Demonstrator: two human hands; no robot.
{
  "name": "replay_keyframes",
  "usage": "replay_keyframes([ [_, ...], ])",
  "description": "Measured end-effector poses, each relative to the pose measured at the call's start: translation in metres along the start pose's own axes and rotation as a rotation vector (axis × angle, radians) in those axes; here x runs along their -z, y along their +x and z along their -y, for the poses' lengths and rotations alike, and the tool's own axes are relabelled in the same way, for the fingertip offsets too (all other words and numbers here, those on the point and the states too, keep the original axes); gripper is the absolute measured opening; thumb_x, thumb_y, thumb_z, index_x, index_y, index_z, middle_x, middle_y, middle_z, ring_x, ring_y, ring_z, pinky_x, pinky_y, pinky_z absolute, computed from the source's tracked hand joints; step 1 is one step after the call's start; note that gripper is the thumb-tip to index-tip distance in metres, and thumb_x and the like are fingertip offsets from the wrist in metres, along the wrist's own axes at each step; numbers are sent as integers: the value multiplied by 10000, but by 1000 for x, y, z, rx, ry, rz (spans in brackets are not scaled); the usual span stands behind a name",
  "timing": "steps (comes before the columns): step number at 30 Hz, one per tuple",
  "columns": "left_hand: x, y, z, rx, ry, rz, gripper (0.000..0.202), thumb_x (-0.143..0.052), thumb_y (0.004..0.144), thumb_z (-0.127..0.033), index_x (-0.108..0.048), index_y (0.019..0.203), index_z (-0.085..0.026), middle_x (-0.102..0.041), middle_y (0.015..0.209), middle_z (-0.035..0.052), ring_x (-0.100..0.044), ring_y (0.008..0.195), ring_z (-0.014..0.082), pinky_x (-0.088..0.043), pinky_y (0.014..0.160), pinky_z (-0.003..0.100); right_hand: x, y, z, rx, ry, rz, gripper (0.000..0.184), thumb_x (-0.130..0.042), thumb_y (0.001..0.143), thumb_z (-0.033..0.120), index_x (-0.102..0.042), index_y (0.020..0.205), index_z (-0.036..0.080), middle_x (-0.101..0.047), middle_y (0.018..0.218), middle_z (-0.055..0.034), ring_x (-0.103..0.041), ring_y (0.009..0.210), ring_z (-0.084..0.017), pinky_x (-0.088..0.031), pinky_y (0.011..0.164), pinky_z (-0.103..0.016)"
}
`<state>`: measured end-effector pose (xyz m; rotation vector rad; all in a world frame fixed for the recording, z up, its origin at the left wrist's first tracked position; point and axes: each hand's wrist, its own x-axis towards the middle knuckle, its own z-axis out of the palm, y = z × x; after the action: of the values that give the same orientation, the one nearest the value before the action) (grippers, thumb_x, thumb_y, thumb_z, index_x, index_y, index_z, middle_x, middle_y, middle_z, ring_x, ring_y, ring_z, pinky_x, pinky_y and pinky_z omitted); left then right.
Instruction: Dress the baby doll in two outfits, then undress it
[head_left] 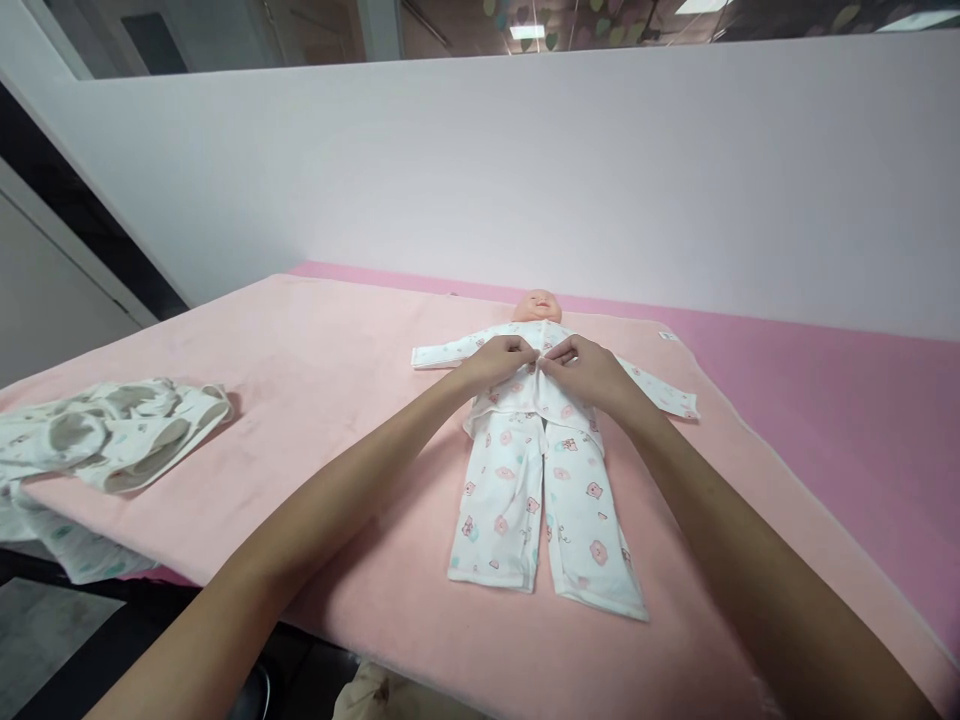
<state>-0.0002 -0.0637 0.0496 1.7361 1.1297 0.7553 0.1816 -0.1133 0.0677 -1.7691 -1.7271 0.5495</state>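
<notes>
A baby doll [538, 306] lies on its back with its head toward the wall. It wears a white long-sleeved top [506, 398] and white trousers [504, 500], both printed with small pink animals. At the middle of the chest, my left hand [501, 360] pinches one side of the top's front opening. Facing it, my right hand [585, 370] pinches the other side, with the fingertips of both hands nearly touching. Any fastener between them is too small to make out. The doll's sleeves stretch out to both sides.
A pink blanket [337, 370] covers most of the pink table [840, 400]. On the left, folded white printed cloths [127, 430] lie at the edge, with more cloth [75, 540] hanging over it. A white wall [525, 170] rises behind the table.
</notes>
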Motion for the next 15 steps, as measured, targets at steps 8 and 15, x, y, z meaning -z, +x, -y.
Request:
replay_keyframes([
  [8, -2, 0, 1, -15, -21, -16, 164, -656, 864, -327, -651, 786, -184, -570, 770, -4, -469, 651, 113, -333, 556, 244, 1, 0, -2, -3, 24, 26, 252, -725, 873, 472, -687, 976, 245, -777, 1094, -22, -707, 975, -225, -494, 811, -343],
  [15, 0, -3, -1, 12, -38, 1, 171, -627, 882, -335, -642, 798, -186, -582, 788, -2, -490, 685, 124, -331, 584, 246, 4, -1, -1, -12, 79, 56, 269, -762, 843, 447, -714, 1000, 234, -788, 1110, -40, -721, 986, -230, -513, 827, -336],
])
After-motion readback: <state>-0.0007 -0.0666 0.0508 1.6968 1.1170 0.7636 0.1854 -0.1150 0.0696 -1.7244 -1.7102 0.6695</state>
